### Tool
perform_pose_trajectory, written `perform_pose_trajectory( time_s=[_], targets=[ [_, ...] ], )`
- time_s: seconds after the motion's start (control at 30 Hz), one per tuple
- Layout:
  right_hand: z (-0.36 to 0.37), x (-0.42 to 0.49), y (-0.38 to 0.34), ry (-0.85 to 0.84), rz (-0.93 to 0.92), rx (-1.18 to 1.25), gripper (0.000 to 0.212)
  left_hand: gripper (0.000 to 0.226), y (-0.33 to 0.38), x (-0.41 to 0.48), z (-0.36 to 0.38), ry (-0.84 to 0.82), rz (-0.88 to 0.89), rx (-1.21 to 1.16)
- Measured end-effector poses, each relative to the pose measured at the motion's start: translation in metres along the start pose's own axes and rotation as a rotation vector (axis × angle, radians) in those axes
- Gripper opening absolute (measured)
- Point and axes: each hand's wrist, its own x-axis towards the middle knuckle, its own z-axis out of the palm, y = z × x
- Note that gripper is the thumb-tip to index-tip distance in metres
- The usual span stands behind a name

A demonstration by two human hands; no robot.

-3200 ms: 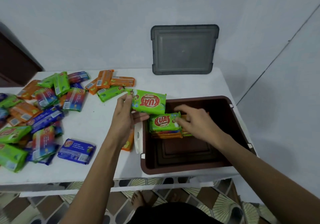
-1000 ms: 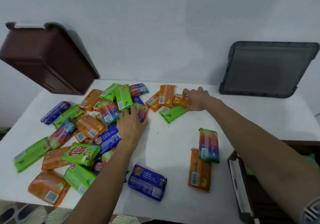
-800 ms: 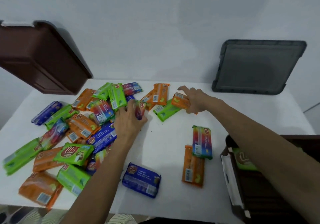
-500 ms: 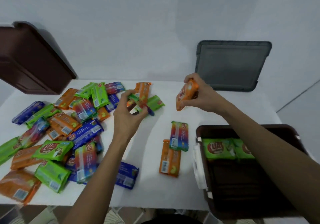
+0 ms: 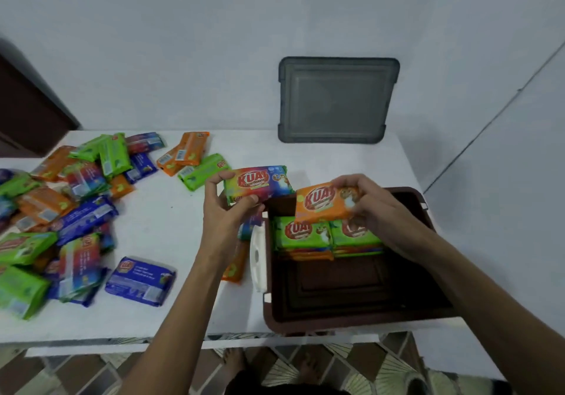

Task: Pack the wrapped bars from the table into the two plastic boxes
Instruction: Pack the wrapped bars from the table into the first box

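My left hand [image 5: 227, 216] grips a rainbow-coloured wrapped bar [image 5: 258, 182] just left of the brown plastic box [image 5: 351, 318]. My right hand [image 5: 379, 211] holds an orange wrapped bar [image 5: 324, 200] over the box's far end, above two stacks topped by green bars [image 5: 301, 232]. The front half of the box floor is bare. A heap of green, orange, blue and rainbow bars [image 5: 61, 205] covers the left of the white table [image 5: 171, 220]. A second brown box [image 5: 27, 110] shows at the far left edge.
A grey lid [image 5: 336, 99] leans on the wall behind the table. A blue bar [image 5: 140, 275] lies alone near the front edge. An orange bar [image 5: 235, 264] lies beside the box's white latch [image 5: 256, 260]. Patterned floor tiles and bare feet show below.
Both hands lifted a bar from the heap and carried it right to the box. The view swung right, so the box now fills the right side.
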Motion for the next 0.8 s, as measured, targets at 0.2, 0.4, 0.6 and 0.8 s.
perform_pose_trajectory(
  time_s=[0.2, 0.4, 0.6, 0.8],
  targets=[
    [0.002, -0.013, 0.017, -0.104, -0.028, -0.208, 0.034, 0.053, -0.010, -0.011, 0.013, 0.004, -0.030, 0.043],
    [0.006, 0.000, 0.042, 0.026, -0.022, -0.585, 0.026, 0.046, -0.003, -0.014, 0.013, -0.034, -0.020, 0.127],
    [0.014, -0.007, 0.043, 0.246, -0.215, -0.890, 0.029, 0.044, 0.014, -0.021, 0.026, -0.129, 0.025, 0.211],
    [0.008, -0.015, 0.007, 0.111, -0.082, 0.288, 0.034, 0.048, 0.019, -0.028, 0.053, -0.404, 0.022, 0.308]
  ],
)
